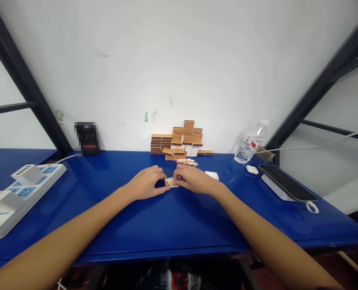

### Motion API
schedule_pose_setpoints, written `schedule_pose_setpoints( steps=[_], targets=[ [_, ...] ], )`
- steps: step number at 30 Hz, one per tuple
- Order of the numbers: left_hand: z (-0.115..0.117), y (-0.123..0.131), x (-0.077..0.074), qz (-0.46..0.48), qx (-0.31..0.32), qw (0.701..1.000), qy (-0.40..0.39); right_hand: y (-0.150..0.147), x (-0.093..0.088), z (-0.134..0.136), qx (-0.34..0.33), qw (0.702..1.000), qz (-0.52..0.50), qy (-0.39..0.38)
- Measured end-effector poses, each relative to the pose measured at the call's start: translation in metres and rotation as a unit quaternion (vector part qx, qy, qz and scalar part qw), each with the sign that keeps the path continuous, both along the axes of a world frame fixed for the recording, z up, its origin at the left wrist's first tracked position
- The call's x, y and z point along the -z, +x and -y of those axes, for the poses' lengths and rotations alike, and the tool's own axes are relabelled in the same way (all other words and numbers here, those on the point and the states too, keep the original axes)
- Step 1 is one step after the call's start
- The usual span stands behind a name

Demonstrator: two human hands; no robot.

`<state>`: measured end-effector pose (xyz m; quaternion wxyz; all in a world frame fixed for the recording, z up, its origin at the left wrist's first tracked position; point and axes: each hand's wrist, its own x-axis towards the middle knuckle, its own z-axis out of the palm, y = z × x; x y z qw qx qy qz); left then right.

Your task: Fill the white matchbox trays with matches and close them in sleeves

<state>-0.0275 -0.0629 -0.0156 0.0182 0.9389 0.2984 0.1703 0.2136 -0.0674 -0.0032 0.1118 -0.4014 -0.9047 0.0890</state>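
A small white matchbox tray (167, 183) with red-tipped matches (171, 182) in it lies on the blue table between my hands. My left hand (145, 183) holds the tray's left end, thumb at the near side and fingers at the far side. Over the right end, my right hand (193, 178) has its fingers pinched together at the matches, hiding part of the tray. Just beyond it is a loose pile of matches (187, 162). A white piece (212, 175), perhaps another tray, sits partly hidden behind my right wrist.
Stacked matchboxes (187, 139) stand against the wall, some tilted. To the right are a water bottle (251, 143), a white earphone case (252, 170) and a phone (287, 183). A power strip (42, 181) lies at left, with a dark blurred object (88, 139) behind it.
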Motion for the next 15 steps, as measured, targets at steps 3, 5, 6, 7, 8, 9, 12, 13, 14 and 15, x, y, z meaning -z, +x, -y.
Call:
schedule_pose_setpoints(
  steps=[3, 5, 6, 7, 8, 9, 12, 13, 14, 15],
  targets=[
    [-0.0003, -0.0007, 0.0002, 0.002, 0.001, 1.0, -0.002, -0.0005, -0.0003, -0.0007, 0.002, 1.0, -0.007, -0.016],
    [-0.0007, -0.0011, 0.0006, 0.005, 0.002, 1.0, -0.006, 0.0, 0.0019, -0.0035, -0.003, 0.999, -0.027, -0.025],
    [-0.0009, -0.0012, 0.0008, 0.006, 0.002, 1.0, -0.007, 0.0004, 0.0033, -0.0051, -0.004, 0.999, -0.036, -0.027],
    [-0.0011, -0.0013, 0.0011, 0.006, 0.002, 1.0, -0.008, 0.0009, 0.0045, -0.0065, -0.004, 0.999, -0.042, -0.027],
    [-0.0013, -0.0013, 0.0014, 0.007, 0.002, 1.0, -0.008, 0.0012, 0.0053, -0.0075, -0.003, 0.999, -0.045, -0.025],
    [-0.0014, -0.0014, 0.0016, 0.008, 0.003, 1.0, -0.007, 0.0014, 0.0054, -0.008, -0.003, 0.999, -0.045, -0.025],
    [-0.0013, -0.0015, 0.0021, 0.009, 0.001, 1.0, -0.009, 0.0008, 0.0029, -0.0063, -0.004, 0.998, -0.054, -0.03],
    [-0.0012, -0.0016, 0.0022, 0.009, -0.001, 1.0, -0.009, 0.0002, 0.0017, -0.0052, -0.006, 0.998, -0.062, -0.031],
    [-0.0012, -0.0016, 0.0021, 0.009, -0.002, 1.0, -0.009, -0.0003, 0.0008, -0.0042, -0.009, 0.997, -0.069, -0.031],
    [-0.0012, -0.0017, 0.002, 0.008, -0.002, 1.0, -0.008, -0.0007, 0.0005, -0.0034, -0.012, 0.997, -0.074, -0.03]
  ],
)
